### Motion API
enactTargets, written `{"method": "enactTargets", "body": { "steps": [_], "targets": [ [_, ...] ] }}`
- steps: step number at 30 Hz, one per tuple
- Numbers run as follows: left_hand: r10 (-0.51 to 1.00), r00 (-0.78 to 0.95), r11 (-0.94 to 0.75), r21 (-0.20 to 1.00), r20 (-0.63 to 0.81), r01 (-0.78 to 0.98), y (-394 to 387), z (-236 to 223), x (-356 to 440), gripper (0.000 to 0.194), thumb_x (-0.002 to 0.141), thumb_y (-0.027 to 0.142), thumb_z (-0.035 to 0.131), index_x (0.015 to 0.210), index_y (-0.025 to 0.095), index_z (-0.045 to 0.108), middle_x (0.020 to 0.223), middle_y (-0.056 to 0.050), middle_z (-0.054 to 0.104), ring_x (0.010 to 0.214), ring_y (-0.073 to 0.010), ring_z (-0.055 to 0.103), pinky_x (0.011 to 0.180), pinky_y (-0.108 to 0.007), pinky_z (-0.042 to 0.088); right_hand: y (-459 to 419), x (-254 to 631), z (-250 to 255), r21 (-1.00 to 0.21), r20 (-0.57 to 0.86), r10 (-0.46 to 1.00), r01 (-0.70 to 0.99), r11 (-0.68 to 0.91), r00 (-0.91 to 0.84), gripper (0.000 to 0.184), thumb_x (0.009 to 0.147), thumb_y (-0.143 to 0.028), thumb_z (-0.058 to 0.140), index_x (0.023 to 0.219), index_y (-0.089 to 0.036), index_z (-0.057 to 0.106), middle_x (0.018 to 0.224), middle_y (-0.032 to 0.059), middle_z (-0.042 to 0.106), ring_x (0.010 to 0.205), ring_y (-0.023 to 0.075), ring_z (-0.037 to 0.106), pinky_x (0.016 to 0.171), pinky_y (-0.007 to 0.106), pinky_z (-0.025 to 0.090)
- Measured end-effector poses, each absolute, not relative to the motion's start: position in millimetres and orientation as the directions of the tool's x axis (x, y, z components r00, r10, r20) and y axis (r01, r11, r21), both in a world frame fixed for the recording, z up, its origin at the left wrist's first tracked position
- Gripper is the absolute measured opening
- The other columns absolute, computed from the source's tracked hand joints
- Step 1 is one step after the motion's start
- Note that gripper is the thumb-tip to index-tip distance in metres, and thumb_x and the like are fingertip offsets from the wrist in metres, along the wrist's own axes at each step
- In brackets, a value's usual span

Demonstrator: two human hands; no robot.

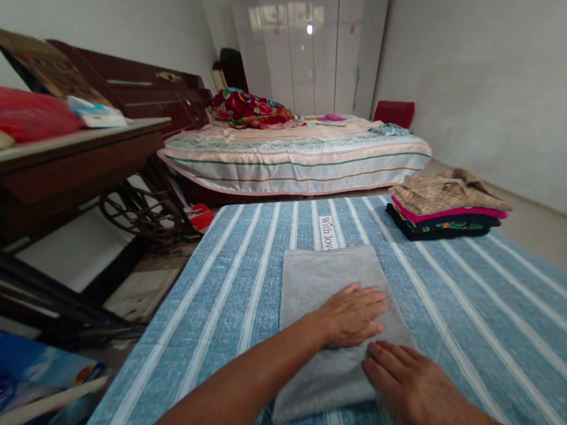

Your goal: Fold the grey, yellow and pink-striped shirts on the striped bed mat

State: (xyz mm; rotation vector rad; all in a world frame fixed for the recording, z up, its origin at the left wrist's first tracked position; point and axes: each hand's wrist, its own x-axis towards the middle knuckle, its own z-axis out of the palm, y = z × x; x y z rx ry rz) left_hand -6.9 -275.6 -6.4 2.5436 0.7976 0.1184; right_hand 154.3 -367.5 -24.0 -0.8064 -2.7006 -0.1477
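A grey folded piece of cloth, perhaps a garment, lies flat as a long rectangle on the blue striped tablecloth. My left hand rests flat on its middle, fingers stretched toward the right edge. Close by, my right hand touches the near right part of the cloth, its fingers extended over the edge and pointing up and left. Neither hand grips anything that I can see. To the far right sits a stack of folded clothes, with a tan checked piece on top and pink and dark ones beneath.
Beyond the table stands a bed with a red floral blanket. At left is a sewing machine table with a red plastic bag on it. A blue package lies low at left. White wardrobes line the back.
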Motion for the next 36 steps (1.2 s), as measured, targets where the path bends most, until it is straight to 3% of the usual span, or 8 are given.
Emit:
{"method": "enactTargets", "body": {
  "steps": [4, 7, 12, 17, 21, 24, 30, 36],
  "targets": [
    [0.590, 0.805, -0.539, 0.718, -0.051, 0.440, -267, -3, -15, 0.038, 0.087, 0.032, 0.047, 0.121, 0.018, 0.057, 0.138, -0.009, 0.048, 0.131, -0.0222, 0.038, 0.112, -0.045, 0.015, -337, 152, 39, -0.324, -0.106, 0.576, 0.575, 0.751, -0.811, 0.015, 0.076, -0.010, 0.049, 0.080, -0.019, 0.060, 0.079, 0.0028, 0.066, 0.068, 0.0173, 0.062, 0.063, 0.026, 0.047],
    [0.700, 0.700, -0.053, 0.968, -0.140, 0.247, -255, 5, -36, 0.039, 0.084, 0.041, 0.054, 0.113, 0.017, 0.062, 0.121, -0.009, 0.063, 0.112, -0.0211, 0.057, 0.101, -0.036, 0.037, -286, 147, 79, -0.591, -0.239, 0.455, 0.500, 0.633, -0.858, 0.018, 0.084, -0.019, 0.050, 0.069, -0.018, 0.059, 0.064, -0.0026, 0.059, 0.059, 0.0112, 0.054, 0.057, 0.021, 0.041],
    [0.787, 0.448, 0.517, 0.849, -0.423, -0.106, -243, 14, -96, 0.068, 0.079, 0.070, 0.041, 0.105, 0.012, 0.065, 0.096, -0.013, 0.071, 0.086, -0.0226, 0.067, 0.082, -0.034, 0.049, -169, 128, 81, -0.841, -0.446, 0.392, 0.526, 0.123, -0.805, 0.023, 0.078, -0.037, 0.062, 0.076, -0.014, 0.066, 0.060, -0.0032, 0.060, 0.055, 0.0097, 0.053, 0.056, 0.020, 0.042],
    [0.851, 0.290, 0.519, 0.786, -0.437, -0.337, -253, 15, -132, 0.074, 0.078, 0.074, 0.034, 0.108, 0.013, 0.062, 0.100, -0.013, 0.070, 0.095, -0.0252, 0.065, 0.082, -0.036, 0.050, -105, 123, 30, -0.825, -0.514, 0.531, 0.557, -0.093, -0.674, 0.035, 0.058, -0.044, 0.078, 0.072, -0.014, 0.068, 0.062, 0.0010, 0.065, 0.055, 0.0120, 0.058, 0.054, 0.021, 0.046],
    [0.886, 0.117, 0.463, 0.844, -0.448, -0.270, -258, 9, -128, 0.037, 0.073, 0.032, 0.067, 0.104, 0.011, 0.063, 0.090, -0.011, 0.072, 0.080, -0.0212, 0.068, 0.072, -0.030, 0.052, -105, 147, 8, -0.836, -0.499, 0.531, 0.541, -0.088, -0.685, 0.036, 0.058, -0.044, 0.077, 0.074, -0.014, 0.067, 0.062, 0.0002, 0.065, 0.052, 0.0108, 0.058, 0.049, 0.019, 0.044],
    [0.880, -0.011, 0.461, 0.861, -0.474, -0.216, -258, 7, -118, 0.029, 0.068, 0.012, 0.065, 0.097, 0.009, 0.065, 0.079, -0.009, 0.072, 0.064, -0.0172, 0.066, 0.061, -0.026, 0.051, -112, 164, 13, -0.833, -0.485, 0.574, 0.548, -0.074, -0.660, 0.037, 0.056, -0.042, 0.077, 0.077, -0.014, 0.065, 0.063, -0.0002, 0.064, 0.050, 0.0112, 0.057, 0.043, 0.018, 0.042],
    [0.924, -0.144, 0.296, 0.901, -0.355, -0.318, -263, 11, -107, 0.025, 0.074, 0.013, 0.058, 0.098, 0.013, 0.065, 0.076, -0.005, 0.071, 0.059, -0.0139, 0.065, 0.060, -0.024, 0.052, -111, 151, 27, -0.878, -0.314, 0.781, 0.477, -0.024, -0.539, 0.027, 0.059, -0.033, 0.076, 0.074, -0.015, 0.065, 0.059, -0.0025, 0.062, 0.047, 0.0080, 0.053, 0.036, 0.015, 0.033],
    [0.865, -0.208, 0.402, 0.879, -0.456, -0.256, -265, 9, -114, 0.023, 0.071, 0.011, 0.058, 0.093, 0.012, 0.064, 0.073, -0.006, 0.069, 0.058, -0.0161, 0.064, 0.055, -0.026, 0.051, -110, 135, 4, -0.830, -0.362, 0.876, 0.538, -0.147, -0.319, 0.016, 0.064, -0.024, 0.074, 0.070, -0.014, 0.061, 0.047, -0.0048, 0.053, 0.038, 0.0094, 0.048, 0.033, 0.018, 0.035]
  ]
}}
